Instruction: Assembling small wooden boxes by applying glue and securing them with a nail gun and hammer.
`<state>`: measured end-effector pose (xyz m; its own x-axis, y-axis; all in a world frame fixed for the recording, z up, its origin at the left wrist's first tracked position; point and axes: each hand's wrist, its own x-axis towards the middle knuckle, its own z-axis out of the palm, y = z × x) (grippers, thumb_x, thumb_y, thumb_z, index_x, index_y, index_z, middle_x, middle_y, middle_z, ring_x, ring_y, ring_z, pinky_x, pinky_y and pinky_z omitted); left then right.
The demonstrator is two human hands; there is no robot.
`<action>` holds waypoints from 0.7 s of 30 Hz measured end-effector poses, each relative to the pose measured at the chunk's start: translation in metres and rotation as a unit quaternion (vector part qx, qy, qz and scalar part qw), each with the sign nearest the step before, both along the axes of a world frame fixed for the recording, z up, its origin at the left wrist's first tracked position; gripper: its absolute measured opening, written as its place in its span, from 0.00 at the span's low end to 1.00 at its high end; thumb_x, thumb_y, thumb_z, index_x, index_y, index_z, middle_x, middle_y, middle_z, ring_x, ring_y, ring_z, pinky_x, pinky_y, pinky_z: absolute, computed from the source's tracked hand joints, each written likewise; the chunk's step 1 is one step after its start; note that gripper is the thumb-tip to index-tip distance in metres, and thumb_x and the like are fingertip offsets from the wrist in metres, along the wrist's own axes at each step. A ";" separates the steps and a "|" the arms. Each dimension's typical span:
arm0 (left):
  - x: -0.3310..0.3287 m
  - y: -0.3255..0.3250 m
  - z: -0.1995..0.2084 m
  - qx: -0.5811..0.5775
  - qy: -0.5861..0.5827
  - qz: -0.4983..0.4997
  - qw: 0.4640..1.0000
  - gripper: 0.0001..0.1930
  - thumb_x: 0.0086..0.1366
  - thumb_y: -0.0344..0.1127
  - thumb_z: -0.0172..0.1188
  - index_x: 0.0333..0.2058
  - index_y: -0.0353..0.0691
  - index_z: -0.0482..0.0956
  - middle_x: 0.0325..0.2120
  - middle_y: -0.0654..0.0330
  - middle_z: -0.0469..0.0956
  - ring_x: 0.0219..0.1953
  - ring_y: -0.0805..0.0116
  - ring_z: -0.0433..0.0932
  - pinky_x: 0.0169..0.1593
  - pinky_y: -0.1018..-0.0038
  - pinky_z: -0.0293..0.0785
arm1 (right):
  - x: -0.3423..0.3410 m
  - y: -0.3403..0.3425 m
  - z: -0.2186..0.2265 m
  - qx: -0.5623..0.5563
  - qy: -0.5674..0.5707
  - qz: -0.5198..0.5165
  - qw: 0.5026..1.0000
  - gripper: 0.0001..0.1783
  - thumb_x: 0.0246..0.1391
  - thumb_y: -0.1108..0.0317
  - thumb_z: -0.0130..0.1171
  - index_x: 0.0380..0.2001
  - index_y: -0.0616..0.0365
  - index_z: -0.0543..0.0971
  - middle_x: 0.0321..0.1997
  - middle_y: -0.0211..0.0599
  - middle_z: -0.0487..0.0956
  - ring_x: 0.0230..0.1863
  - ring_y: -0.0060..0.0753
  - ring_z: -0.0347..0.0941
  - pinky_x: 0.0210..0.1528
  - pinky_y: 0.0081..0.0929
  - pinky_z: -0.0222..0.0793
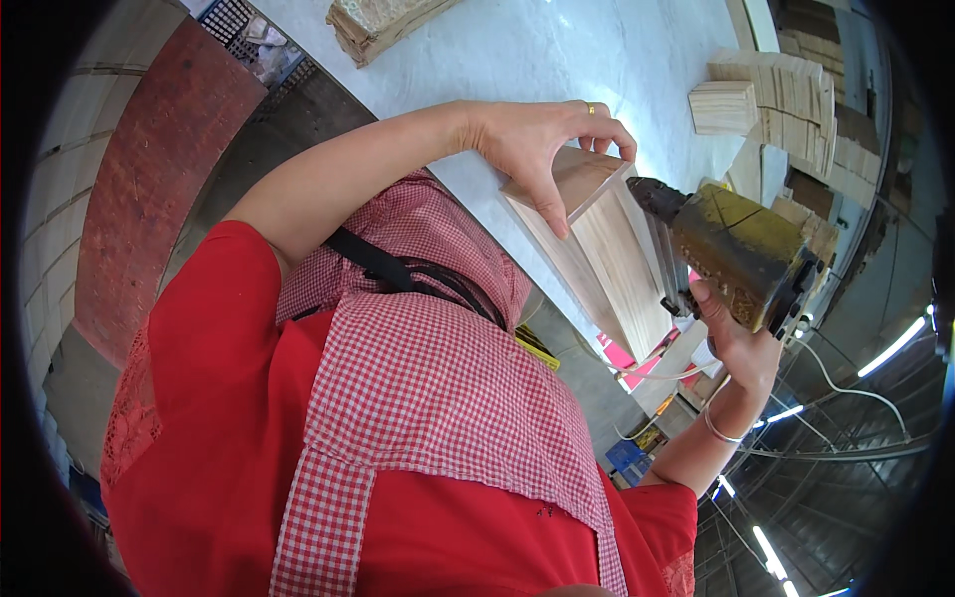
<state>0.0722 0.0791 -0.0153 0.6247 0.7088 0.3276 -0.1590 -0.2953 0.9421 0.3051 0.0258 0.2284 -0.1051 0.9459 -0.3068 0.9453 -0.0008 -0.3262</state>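
Note:
A pale wooden box (pixel 632 264) of thin boards stands on the white work table, its length running from the table's middle toward the lower right. My left hand (pixel 542 144) spans the box's upper end, thumb pressed on one edge and fingers over the far side, a ring on one finger. My right hand (pixel 738 343) is wrapped round the handle of a worn yellow and black nail gun (pixel 746 239). The gun's nose is against or very close to the box's right-hand board; I cannot tell which. Its body hides part of my right fingers.
Stacked wooden boards (pixel 781 99) stand at the table's right side, beside a small wood block (pixel 723 107). Another bundle of boards (pixel 383 25) lies at the far left of the white table (pixel 557 50). A pale air hose (pixel 846 383) hangs at the right. A dark blue crate (pixel 239 25) is beyond the left edge.

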 end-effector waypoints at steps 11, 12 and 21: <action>0.000 0.000 -0.002 0.000 -0.013 -0.002 1.000 0.49 0.29 0.47 0.82 0.56 0.51 0.70 0.48 0.60 0.69 0.54 0.61 0.67 0.61 0.64 0.64 | -0.002 0.012 -0.002 0.025 0.012 0.034 0.999 0.25 0.45 0.70 0.76 0.46 0.67 0.78 0.44 0.41 0.83 0.43 0.30 0.77 0.48 0.28 0.72; 0.000 0.000 -0.002 0.006 -0.017 -0.002 1.000 0.49 0.30 0.49 0.82 0.56 0.51 0.70 0.47 0.58 0.70 0.54 0.60 0.67 0.60 0.64 0.64 | -0.003 0.013 -0.002 0.029 0.005 0.042 0.999 0.25 0.45 0.70 0.76 0.46 0.66 0.79 0.44 0.40 0.83 0.43 0.30 0.77 0.48 0.28 0.72; -0.001 -0.001 0.001 -0.001 -0.005 0.002 1.000 0.49 0.28 0.45 0.81 0.55 0.51 0.70 0.49 0.62 0.69 0.54 0.62 0.67 0.63 0.64 0.63 | -0.013 0.017 0.004 -0.037 -0.025 -0.052 0.998 0.24 0.46 0.67 0.76 0.45 0.66 0.79 0.43 0.38 0.83 0.42 0.27 0.77 0.45 0.26 0.73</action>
<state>0.0715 0.0779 -0.0144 0.6188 0.7122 0.3316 -0.1663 -0.2937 0.9413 0.2924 0.0426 0.2327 0.0099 0.9256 -0.3784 0.9539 -0.1222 -0.2740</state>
